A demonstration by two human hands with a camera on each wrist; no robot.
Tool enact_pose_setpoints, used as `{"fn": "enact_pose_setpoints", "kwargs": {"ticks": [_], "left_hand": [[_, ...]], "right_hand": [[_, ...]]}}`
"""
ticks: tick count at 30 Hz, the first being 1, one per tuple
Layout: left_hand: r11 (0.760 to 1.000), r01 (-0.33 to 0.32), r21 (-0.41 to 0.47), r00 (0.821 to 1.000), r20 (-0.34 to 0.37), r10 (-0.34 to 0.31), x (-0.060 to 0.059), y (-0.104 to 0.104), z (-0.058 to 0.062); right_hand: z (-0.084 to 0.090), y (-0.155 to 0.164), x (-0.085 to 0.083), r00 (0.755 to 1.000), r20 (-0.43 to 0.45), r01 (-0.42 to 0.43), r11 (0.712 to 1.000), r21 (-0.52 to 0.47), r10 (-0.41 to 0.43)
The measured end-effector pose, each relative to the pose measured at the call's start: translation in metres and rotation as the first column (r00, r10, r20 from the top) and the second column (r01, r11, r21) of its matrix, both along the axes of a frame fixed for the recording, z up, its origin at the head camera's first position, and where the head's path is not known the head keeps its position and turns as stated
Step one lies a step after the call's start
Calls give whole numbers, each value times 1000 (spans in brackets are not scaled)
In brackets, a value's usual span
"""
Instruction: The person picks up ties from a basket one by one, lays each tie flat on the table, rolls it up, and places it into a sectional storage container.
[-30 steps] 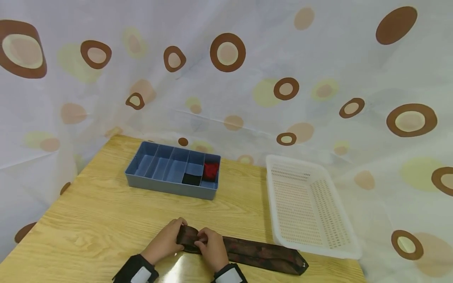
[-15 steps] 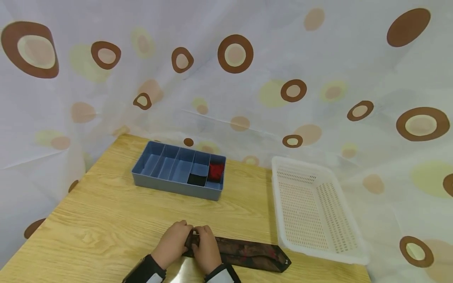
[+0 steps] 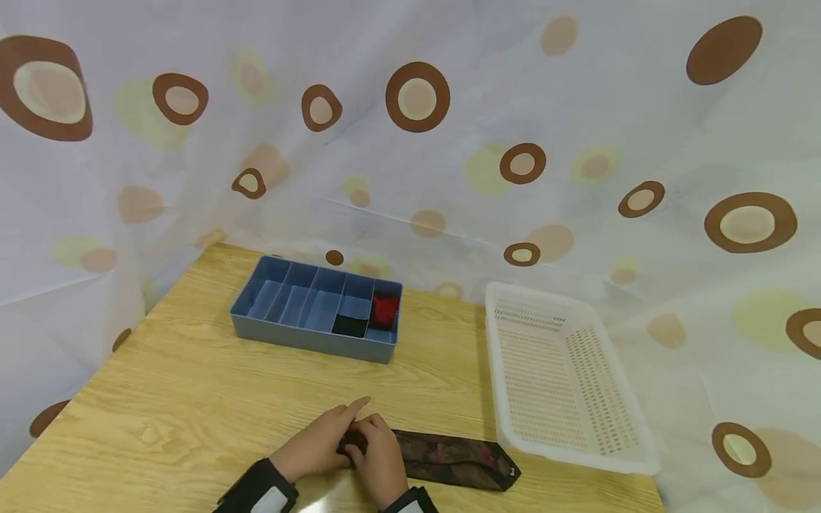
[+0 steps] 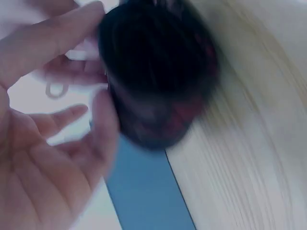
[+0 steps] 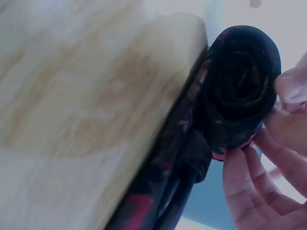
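A dark necktie (image 3: 452, 459) with a brown and red pattern lies on the table, its left part wound into a roll (image 5: 242, 81). The right wrist view shows the roll's spiral end and the flat part running off below it. My right hand (image 3: 380, 459) grips the roll from above, with fingertips against its side. My left hand (image 3: 317, 445) holds the roll's left side, thumb and fingers on it, one finger pointing outward in the head view. Between the two hands most of the roll is hidden from the head camera; in the left wrist view the roll (image 4: 158, 72) is blurred.
Behind the hands stands a blue divided box (image 3: 314, 342). A red folded cloth (image 3: 385, 311) and a black folded one (image 3: 350, 326) lie in its right compartments. To the right, a white perforated basket (image 3: 507, 399) sits near the tie's pointed end. A patterned sheet hangs behind.
The flat part of the necktie has grown shorter as its pointed end moved left and the roll took up more. The hands have come closer together, and a left finger has straightened.
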State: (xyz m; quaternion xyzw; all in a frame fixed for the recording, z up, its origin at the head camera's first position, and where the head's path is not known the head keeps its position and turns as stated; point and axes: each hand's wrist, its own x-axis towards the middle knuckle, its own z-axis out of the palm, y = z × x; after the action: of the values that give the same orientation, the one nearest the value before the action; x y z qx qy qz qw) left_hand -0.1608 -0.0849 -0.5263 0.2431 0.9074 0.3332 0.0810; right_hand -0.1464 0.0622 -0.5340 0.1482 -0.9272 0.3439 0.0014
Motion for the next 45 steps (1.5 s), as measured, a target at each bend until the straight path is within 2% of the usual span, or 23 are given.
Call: {"fn": "enact_pose_setpoints", "kwargs": {"ticks": [4,7,10,15,18,22,26,29,34,38,42,45], "left_hand": [[994,-109,30,991,86,106,2,-18,-2],[994,-96,43,989,115,90,2,-26,-9],[991,-78,110,988,144,62,3,-27,-12],[970,-147,195,979,169,114,6,-23,-2],[966,-157,204,981,148,128,9,-20,6],[971,-138,197,989,84,123,13,-15,14],[977,-105,187,994,54,96,14,-4,19],[981,-79,177,996,49,71,13,8,19],[986,-40,160,999,23,37,14,34,11],[990,-21,140,1000,3,21,15,48,3],[990,6,139,1000,17,-8,12,55,-5],[975,25,222,997,67,-41,8,54,-10]], "right_hand": [[2,1,1,999,20,28,1000,7,-28],[1,4,0,999,26,34,999,-12,-34],[-2,9,-2,998,53,40,998,-56,-37],[-6,16,-6,991,131,41,989,-139,-22],[-6,18,-7,988,155,42,990,-136,-20],[-2,18,-6,988,147,54,996,-70,-43],[0,22,-4,991,118,65,997,52,-71],[-1,29,-2,990,109,75,988,135,-90],[3,44,3,987,83,117,968,222,-139],[10,51,10,989,19,141,966,216,-148],[13,51,16,994,-54,99,980,170,-91],[12,49,17,995,-68,80,983,167,-69]]}}
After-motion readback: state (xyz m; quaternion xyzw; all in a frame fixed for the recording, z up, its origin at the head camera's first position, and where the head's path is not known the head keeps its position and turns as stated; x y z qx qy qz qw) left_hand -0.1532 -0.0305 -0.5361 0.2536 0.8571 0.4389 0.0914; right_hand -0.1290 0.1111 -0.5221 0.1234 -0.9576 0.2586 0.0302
